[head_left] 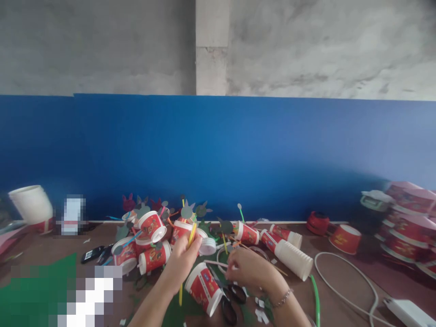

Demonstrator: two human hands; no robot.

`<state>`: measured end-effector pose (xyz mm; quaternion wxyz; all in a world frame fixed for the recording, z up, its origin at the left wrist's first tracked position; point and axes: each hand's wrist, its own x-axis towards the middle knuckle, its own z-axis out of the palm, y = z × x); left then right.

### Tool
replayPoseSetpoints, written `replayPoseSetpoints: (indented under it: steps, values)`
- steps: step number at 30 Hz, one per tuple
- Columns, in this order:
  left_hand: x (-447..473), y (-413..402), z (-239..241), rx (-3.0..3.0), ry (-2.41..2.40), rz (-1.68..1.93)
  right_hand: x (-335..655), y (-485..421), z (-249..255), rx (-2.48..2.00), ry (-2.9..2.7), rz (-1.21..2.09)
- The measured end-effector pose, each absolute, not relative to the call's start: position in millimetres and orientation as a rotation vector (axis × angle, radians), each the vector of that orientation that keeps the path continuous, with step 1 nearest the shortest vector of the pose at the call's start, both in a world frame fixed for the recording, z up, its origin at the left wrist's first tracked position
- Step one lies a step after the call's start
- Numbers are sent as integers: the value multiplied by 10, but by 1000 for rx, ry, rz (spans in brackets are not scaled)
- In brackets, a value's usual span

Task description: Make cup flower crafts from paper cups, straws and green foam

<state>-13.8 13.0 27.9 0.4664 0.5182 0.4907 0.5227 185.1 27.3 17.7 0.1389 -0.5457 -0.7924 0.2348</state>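
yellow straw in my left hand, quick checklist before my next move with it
1. Yellow straw gripped in left hand: ok.
2. Right hand free: cannot tell, its fingers seem to pinch something small.
3. Scissors lying untouched beneath the right hand: ok.
4. Red cup between the hands upright: not ok, it lies on its side.
5. Straw's upper end apart from other cups: not ok, they crowd it.
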Motion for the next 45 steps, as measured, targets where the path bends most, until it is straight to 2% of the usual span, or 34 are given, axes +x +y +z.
replayPoseSetpoints:
  steps: [6,10,19,24,28,31,36,42,45]
  values:
    - [-141,140,264,1287,1130,1194,1705,326,295,-1338,-1909,689]
    - [-123,100,312,1362,1027,1141,1586,236,414,-1092,-1792,898]
    - [-116,62,355,1504,953,1098,1523,179,354,-1000,-1713,1319]
    - [-117,71,327,1674,1050,1145,1533,228,296,-1152,-1836,1126]
    - [-109,84,328,1673,1091,1139,1514,255,237,-1098,-1806,1211]
    - [-100,85,343,1598,1082,1119,1502,311,173,-1091,-1744,1250]
    - [-91,100,306,1303,1032,1090,1562,427,133,-1248,-1684,968]
    - [-73,102,249,1079,934,900,1612,401,255,-1163,-1581,1055]
    - [-46,77,253,1090,910,862,1575,376,272,-1144,-1559,984]
